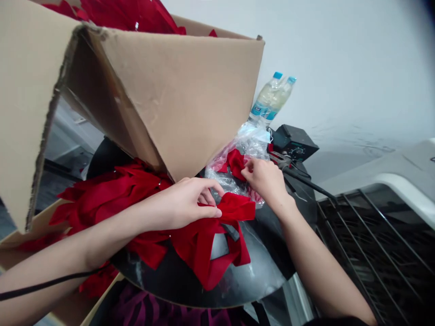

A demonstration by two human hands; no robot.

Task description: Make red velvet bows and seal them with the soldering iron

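My left hand [192, 201] pinches a red velvet bow [238, 207] between thumb and fingers, over the round black tabletop [261, 276]. Looped tails of red ribbon hang below it, partly overlapping other red pieces. Farther right, my right hand [267, 181] has its fingers closed at the edge of a smaller piece of red fabric [235, 162], which lies over a clear plastic bag [219, 179]. To the left of my left hand spreads a heap of red ribbon bows [108, 194], partly hidden behind my forearm.
A large cardboard box [190, 90] holding red fabric towers at the back left. Two water bottles [268, 97] stand by the wall, near a black device with a dial [295, 142]. A wire-grilled unit [370, 235] is at right. Purple fabric [163, 312] lies below the table edge.
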